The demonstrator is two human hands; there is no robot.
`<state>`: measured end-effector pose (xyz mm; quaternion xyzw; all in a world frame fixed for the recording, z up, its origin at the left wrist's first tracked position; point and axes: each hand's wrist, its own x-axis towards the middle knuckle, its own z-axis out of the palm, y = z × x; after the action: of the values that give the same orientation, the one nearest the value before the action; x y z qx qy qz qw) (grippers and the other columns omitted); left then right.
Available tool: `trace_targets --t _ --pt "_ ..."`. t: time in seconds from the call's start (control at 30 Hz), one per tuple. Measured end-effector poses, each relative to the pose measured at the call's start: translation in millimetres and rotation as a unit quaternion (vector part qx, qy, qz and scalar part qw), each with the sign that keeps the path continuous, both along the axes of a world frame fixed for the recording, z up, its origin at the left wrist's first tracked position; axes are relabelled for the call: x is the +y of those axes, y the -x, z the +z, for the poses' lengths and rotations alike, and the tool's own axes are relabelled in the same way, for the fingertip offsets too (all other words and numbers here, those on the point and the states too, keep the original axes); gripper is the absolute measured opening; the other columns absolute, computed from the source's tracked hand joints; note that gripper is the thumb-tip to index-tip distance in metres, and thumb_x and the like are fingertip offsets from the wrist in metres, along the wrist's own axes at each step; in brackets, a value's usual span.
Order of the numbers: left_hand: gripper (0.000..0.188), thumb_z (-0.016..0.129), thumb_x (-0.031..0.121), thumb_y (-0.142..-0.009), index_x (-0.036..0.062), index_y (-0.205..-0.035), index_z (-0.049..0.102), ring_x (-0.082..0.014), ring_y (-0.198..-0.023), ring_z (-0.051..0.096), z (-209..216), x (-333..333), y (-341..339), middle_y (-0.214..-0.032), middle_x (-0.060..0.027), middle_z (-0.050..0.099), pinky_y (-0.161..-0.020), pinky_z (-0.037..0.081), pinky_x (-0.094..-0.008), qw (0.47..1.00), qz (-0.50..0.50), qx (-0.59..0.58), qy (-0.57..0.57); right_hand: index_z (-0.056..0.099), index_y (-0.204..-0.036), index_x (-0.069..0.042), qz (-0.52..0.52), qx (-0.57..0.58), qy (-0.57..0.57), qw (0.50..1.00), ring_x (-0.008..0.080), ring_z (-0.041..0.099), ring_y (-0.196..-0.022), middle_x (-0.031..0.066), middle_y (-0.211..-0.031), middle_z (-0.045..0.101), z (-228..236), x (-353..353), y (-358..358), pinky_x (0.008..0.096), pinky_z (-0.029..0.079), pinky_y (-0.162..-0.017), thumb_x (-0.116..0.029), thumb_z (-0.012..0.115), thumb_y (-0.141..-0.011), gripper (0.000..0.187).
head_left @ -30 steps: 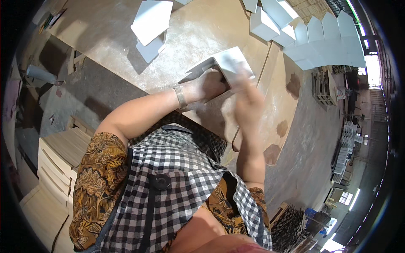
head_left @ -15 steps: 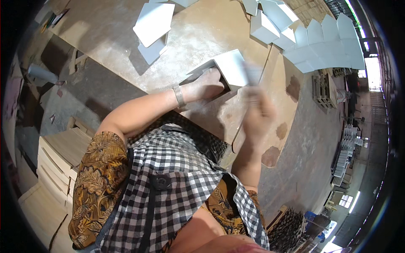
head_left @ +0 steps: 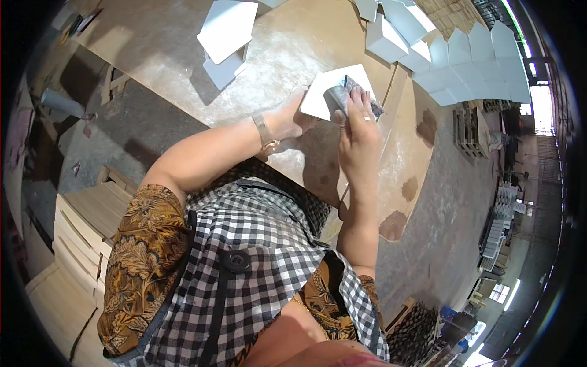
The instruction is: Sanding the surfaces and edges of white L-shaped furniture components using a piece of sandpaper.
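Observation:
A white house-shaped box [head_left: 336, 92] is tilted up above the table in front of me, its pointed flat face upward. My left hand [head_left: 291, 115] grips the box at its left edge, the fingertips partly hidden behind it. My right hand [head_left: 359, 125], with a ring on one finger, is closed on a folded piece of grey sandpaper [head_left: 338, 101]. The sandpaper lies against the white face near its right side.
The brown worktable [head_left: 165, 55] carries pale dust and dark stains. A white house-shaped piece [head_left: 227, 30] rests at the far left, and several white boxes [head_left: 386, 40] stand at the far right beside a row of them [head_left: 471, 64]. A wooden drawer unit [head_left: 92, 232] is at my left.
The box has been turned so its flat face is up. My left hand has come out of its opening to its left edge. My right hand has moved up onto the face.

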<state>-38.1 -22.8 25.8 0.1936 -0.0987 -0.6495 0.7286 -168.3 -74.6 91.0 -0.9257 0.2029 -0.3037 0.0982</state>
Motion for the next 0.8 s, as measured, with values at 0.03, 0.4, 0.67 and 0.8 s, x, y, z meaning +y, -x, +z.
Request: trace_targets --t 0.03,0.4,0.67,0.8 --pt "0.032 0.045 0.021 -0.091 0.0047 -0.118 0.046 -0.0143 -0.102 0.054 7 6 0 -0.113 -0.0052 0.055 -0.086 0.045 -0.0262 0.985 -0.003 -0.170 -0.028 0.057 -0.110 -0.005 0.004 0.014 -0.031 0.999 0.0366 0.047 -0.114 0.0204 -0.117 0.053 2 -6 1 0.0408 0.039 -0.095 -0.007 0.053 -0.083 0.027" --pt "0.042 0.044 0.012 -0.089 0.0063 -0.130 0.036 -0.0176 -0.122 0.039 9 10 -8 -0.129 -0.0098 0.043 -0.100 0.033 -0.0285 0.850 0.069 -0.521 0.046 0.056 -0.111 -0.005 -0.044 0.055 -0.039 0.997 0.0374 0.056 -0.097 0.0237 -0.106 0.056 3 7 -49 0.0424 0.045 -0.080 -0.013 0.052 -0.082 0.030" --pt "0.047 0.046 0.009 -0.088 0.0083 -0.134 0.032 -0.0165 -0.127 0.032 15 2 -9 -0.136 -0.0110 0.036 -0.103 0.029 -0.0318 0.831 0.058 -0.554 -0.004 0.060 -0.109 -0.010 -0.047 -0.139 -0.106 0.984 0.0288 0.062 -0.082 0.0191 -0.090 0.063 45 14 -39 0.0369 0.046 -0.072 0.001 0.048 -0.081 0.032" --pt "0.051 0.048 0.009 -0.088 0.0087 -0.135 0.028 -0.0172 -0.128 0.029 29 13 4 -0.137 -0.0115 0.032 -0.104 0.028 -0.0330 0.950 0.058 -0.304 0.030 0.060 -0.102 -0.001 -0.148 0.062 -0.074 0.984 0.0387 0.056 -0.093 0.0240 -0.099 0.059 17 -36 -54 0.0406 0.044 -0.080 -0.015 0.050 -0.084 0.025"
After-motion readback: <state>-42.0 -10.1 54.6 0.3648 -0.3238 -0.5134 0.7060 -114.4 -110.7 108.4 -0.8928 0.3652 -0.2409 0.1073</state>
